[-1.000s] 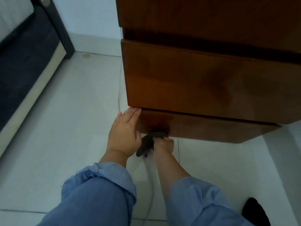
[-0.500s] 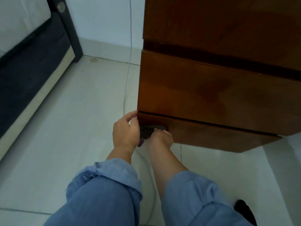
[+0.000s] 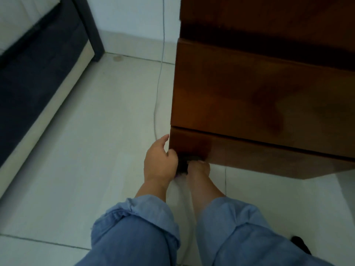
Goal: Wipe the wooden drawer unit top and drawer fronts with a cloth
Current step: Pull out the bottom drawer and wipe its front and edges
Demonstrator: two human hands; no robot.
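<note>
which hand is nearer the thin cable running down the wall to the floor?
Left. The left hand sits at the drawer unit's bottom left corner, just right of the cable. The right hand is farther right, pressing the dark cloth to the lowest drawer front.

Glossy brown wooden drawer unit point(image 3: 259, 96), smooth pale floor tiles point(image 3: 86, 150), dark cloth point(image 3: 182, 166)

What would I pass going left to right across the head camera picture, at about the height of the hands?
Dark bed base → pale tiled floor → left hand → dark cloth → right hand → bottom drawer front.
</note>
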